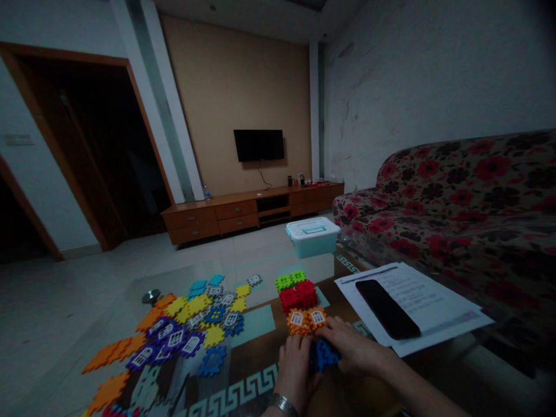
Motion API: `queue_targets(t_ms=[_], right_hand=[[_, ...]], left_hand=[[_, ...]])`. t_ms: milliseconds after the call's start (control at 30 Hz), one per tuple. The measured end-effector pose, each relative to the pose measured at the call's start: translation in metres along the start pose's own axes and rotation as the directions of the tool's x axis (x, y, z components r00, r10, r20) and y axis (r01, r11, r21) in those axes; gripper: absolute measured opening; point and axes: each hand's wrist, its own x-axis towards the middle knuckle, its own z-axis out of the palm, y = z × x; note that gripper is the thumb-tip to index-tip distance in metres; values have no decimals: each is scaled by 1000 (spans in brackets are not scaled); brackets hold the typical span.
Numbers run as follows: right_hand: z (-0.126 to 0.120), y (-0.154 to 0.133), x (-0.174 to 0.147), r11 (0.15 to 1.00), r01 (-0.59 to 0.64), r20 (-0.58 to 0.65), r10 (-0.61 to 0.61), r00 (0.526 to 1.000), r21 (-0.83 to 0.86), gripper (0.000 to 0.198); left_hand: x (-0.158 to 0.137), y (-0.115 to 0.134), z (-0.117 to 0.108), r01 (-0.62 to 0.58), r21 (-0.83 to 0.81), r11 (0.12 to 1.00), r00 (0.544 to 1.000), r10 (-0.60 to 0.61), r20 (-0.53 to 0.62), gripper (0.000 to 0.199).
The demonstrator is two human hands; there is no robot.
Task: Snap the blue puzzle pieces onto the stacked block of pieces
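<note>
Near the table's front edge, my left hand [296,366] and my right hand [350,343] are on either side of a blue cube of interlocking plastic tiles [324,355]. Fingers of both hands curl around its sides, and they hide part of it. Just beyond my fingertips sit two orange cubes with white window pieces [306,321], side by side. Right-hand fingertips reach up to the edge of the right orange cube. Behind these stand red cubes [298,295], then lime green cubes [291,281], forming a line away from me.
Loose toothed tiles lie spread at the left: purple [176,337], yellow [214,335], orange [115,351] and blue [212,361]. A lidded teal box [313,246] stands at the far end. On the right, a black phone [388,309] rests on papers [438,295], beside a flowered sofa [456,197].
</note>
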Motion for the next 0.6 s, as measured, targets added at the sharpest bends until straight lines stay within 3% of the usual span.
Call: queue_targets(t_ms=[133, 233, 367, 600], right_hand=[[2, 0, 0, 1000, 17, -18, -17, 1000, 8, 65], [1, 2, -1, 999, 31, -29, -29, 999, 41, 62], [-3, 8, -1, 998, -32, -35, 33, 999, 45, 68], [-6, 15, -2, 991, -136, -63, 136, 989, 10, 74]], left_hand=[[-2, 1, -4, 5, 23, 1000, 999, -4, -40, 58], [1, -5, -1, 11, 28, 1000, 987, -7, -159, 46], [13, -21, 9, 85, 73, 994, 961, -62, -268, 57], [12, -17, 6, 143, 80, 986, 979, -129, -161, 53]])
